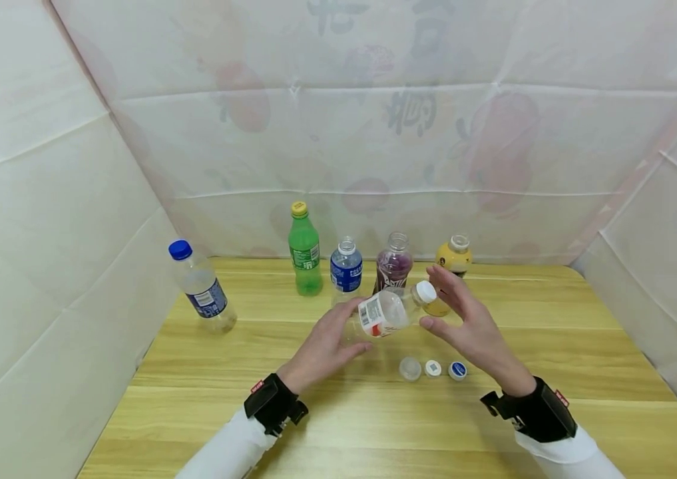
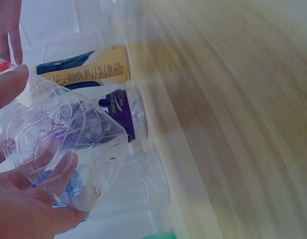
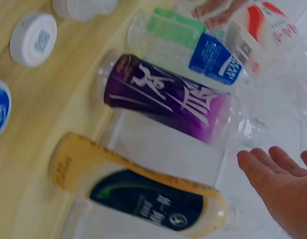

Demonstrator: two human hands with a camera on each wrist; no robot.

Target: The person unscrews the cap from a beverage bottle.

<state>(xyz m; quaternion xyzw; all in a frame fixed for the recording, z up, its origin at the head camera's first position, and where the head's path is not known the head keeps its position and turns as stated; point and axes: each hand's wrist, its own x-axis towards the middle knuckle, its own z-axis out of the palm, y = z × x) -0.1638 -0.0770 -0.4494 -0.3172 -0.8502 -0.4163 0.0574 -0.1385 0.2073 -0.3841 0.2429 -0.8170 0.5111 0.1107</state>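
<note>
A clear plastic bottle [image 1: 385, 313] with a white cap [image 1: 425, 292] and a white-and-red label is tilted above the table, its cap toward the right. My left hand [image 1: 329, 342] grips it round the lower body; in the left wrist view the thumb and fingers wrap the clear bottle [image 2: 68, 134]. My right hand [image 1: 472, 326] is spread beside the cap, fingers parted and holding nothing. In the right wrist view the right hand's fingers [image 3: 272, 167] stand apart from the purple-labelled bottle [image 3: 163, 97] and the yellow bottle [image 3: 138, 189].
Along the back stand a green bottle [image 1: 305, 256] with a yellow cap and an uncapped blue-labelled bottle [image 1: 347, 269]. A blue-capped bottle [image 1: 203, 289] stands at the left. Three loose caps lie in front: a translucent cap [image 1: 410, 368], a white cap [image 1: 433, 368] and a blue-and-white cap [image 1: 457, 370].
</note>
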